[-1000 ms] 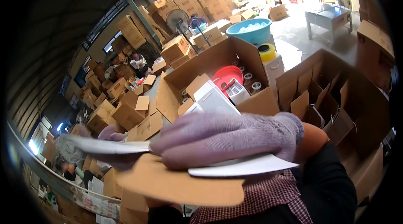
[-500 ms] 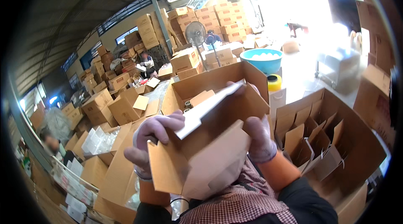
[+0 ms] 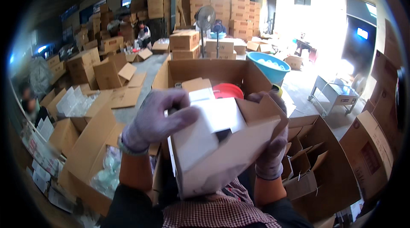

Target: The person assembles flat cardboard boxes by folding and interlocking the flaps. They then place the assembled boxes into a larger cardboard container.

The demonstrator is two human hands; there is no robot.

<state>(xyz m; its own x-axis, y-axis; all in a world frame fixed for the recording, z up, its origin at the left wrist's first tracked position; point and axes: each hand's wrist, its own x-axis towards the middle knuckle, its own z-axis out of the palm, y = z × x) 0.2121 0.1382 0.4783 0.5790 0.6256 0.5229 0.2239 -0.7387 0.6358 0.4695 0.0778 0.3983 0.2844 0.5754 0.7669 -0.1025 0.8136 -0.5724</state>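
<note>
Fingers (image 3: 184, 118) in pale purple knit gloves hold the small white-faced cardboard carton (image 3: 226, 170) from both sides, in the middle of the frame. At lower left, an open brown carton (image 3: 87, 153) shows crumpled clear plastic (image 3: 110, 170). Left of centre, the left hand (image 3: 158, 119) is arched, its thumb and forefinger closed over the carton's upper left edge; the other fingers are hidden.

The carton tilts toward the wearer's checked apron (image 3: 205, 213). One flap stands up with its brown inner face showing, and a dark gap shows among the white panels. From where I stand it looks light, of thin board: stiff along the folds, springy at the flaps, smooth enough on the white face to slide under a loose glove. Nothing about it looks breakable, but a hard squeeze mid-panel could dent it. I'd hold it by the folded corners, one hand per end, and not hang it from a flap.

Just behind, a red round dish (image 3: 228, 90) shows inside a large open carton (image 3: 203, 69). Right of centre, the right hand (image 3: 271, 147) wraps the carton's far end, partly covered by the raised flap. At lower right stands a brown carton with cardboard dividers (image 3: 301, 159).
</note>
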